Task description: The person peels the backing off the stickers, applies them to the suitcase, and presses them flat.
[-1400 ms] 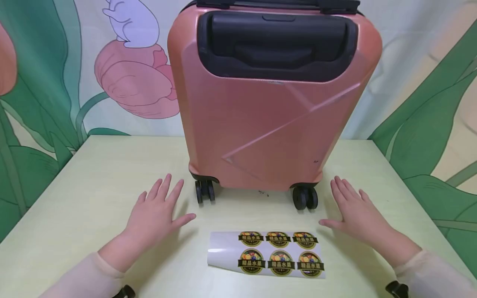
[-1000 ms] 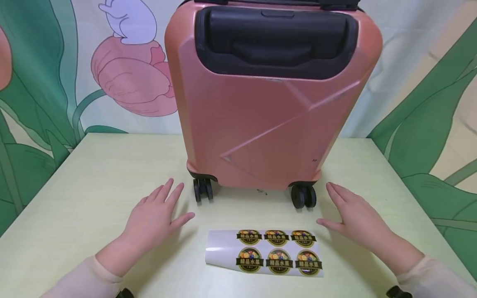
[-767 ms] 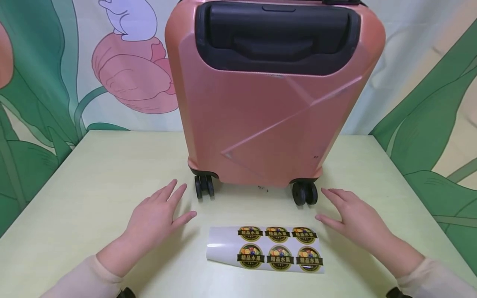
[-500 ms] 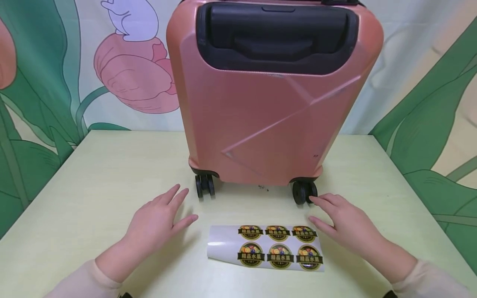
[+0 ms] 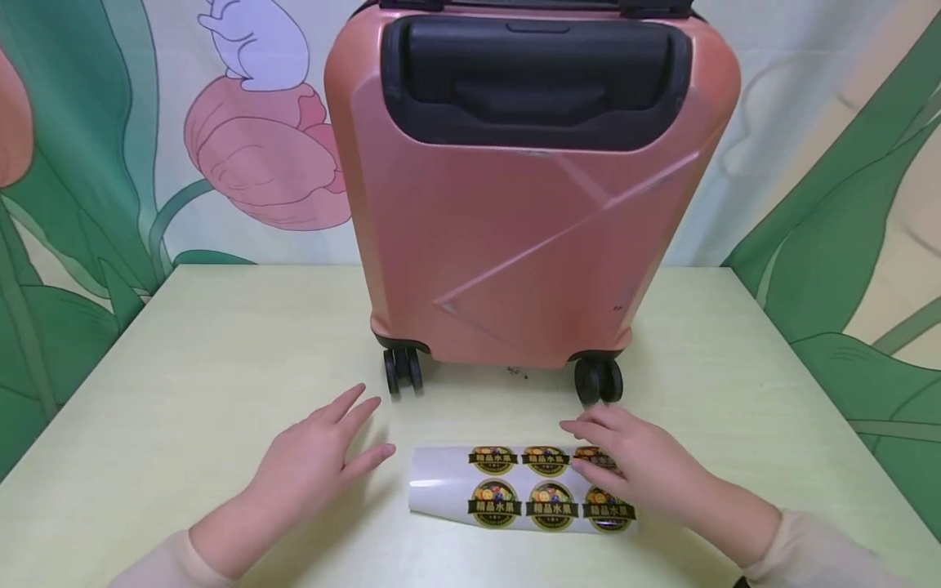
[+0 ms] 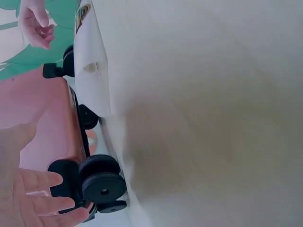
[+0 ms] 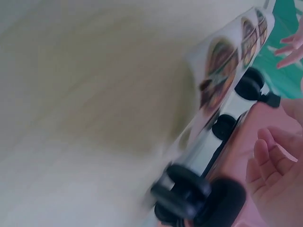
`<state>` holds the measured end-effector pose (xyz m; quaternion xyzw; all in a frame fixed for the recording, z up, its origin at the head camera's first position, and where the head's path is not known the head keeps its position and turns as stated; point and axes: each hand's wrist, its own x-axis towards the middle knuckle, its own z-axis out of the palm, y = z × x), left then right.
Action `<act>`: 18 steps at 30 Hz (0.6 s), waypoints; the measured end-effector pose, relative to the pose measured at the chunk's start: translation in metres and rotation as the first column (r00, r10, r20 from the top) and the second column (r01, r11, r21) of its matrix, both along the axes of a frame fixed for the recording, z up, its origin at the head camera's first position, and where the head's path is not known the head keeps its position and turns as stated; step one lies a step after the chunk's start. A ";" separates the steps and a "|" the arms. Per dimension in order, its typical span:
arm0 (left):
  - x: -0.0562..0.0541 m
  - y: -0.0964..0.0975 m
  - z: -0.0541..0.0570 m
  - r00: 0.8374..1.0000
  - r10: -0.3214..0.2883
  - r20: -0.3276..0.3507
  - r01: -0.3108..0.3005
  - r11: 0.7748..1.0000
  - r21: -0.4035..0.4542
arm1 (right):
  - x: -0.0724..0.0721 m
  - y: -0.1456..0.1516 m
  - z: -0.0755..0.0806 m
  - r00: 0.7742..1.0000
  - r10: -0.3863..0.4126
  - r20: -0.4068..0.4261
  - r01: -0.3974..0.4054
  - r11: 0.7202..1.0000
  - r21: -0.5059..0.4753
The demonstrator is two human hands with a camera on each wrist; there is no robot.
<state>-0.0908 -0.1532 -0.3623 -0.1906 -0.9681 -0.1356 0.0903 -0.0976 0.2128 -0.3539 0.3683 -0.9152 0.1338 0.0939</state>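
Observation:
A white sticker sheet [image 5: 441, 482] with round black-and-gold fruit labels lies on the table in front of a pink suitcase [image 5: 515, 245]. Its left end curls up a little. My right hand [image 5: 647, 465] hovers over the sheet's right end, fingers loosely bent, hiding part of the upper right label. In the right wrist view nothing is between the fingers and thumb of that hand [image 7: 279, 175]. To the left of the sheet, my left hand [image 5: 305, 457] is held above the table with fingers spread, holding nothing.
The suitcase stands upright on black wheels [image 5: 599, 380] behind the sheet, its black recessed handle panel [image 5: 537, 82] facing me. The pale table [image 5: 243, 327] extends to both sides. A cartoon-printed cloth [image 5: 265, 155] hangs behind.
My right hand has moved left from beside the suitcase's right wheel to above the sheet's right end. My left hand has drifted slightly nearer to me. Sheet and suitcase stay in place.

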 end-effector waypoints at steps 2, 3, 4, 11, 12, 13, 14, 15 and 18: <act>0.002 0.002 -0.001 1.000 -0.007 0.010 0.007 1.000 0.007 | 0.002 -0.006 0.000 0.999 0.029 0.038 -0.029 1.000 -0.007; 0.003 0.003 -0.002 1.000 -0.014 0.012 0.014 1.000 0.009 | 0.004 -0.008 0.000 0.998 0.044 0.054 -0.043 0.999 -0.008; 0.004 0.004 -0.002 1.000 -0.021 0.013 0.021 1.000 0.010 | 0.005 -0.011 0.000 0.996 0.058 0.066 -0.057 0.998 -0.009; 0.006 0.011 -0.002 0.998 -0.051 0.033 0.050 0.998 0.030 | 0.011 -0.030 -0.003 0.982 0.115 0.148 -0.119 0.993 0.020; 0.007 0.012 -0.002 0.998 -0.052 0.039 0.051 0.998 0.036 | 0.011 -0.032 -0.003 0.980 0.115 0.160 -0.121 0.992 0.030; 0.007 0.013 -0.002 0.998 -0.055 0.044 0.053 0.998 0.043 | 0.012 -0.033 -0.004 0.979 0.115 0.166 -0.123 0.992 0.040; 0.007 0.013 -0.002 0.997 -0.058 0.049 0.055 0.997 0.051 | 0.012 -0.035 -0.005 0.979 0.114 0.171 -0.125 0.991 0.053; 0.007 0.014 -0.002 0.997 -0.061 0.055 0.057 0.997 0.060 | 0.013 -0.037 -0.006 0.978 0.112 0.174 -0.125 0.990 0.068; 0.007 0.016 -0.002 0.995 -0.070 0.075 0.064 0.995 0.081 | 0.014 -0.040 -0.008 0.977 0.112 0.180 -0.134 0.984 0.114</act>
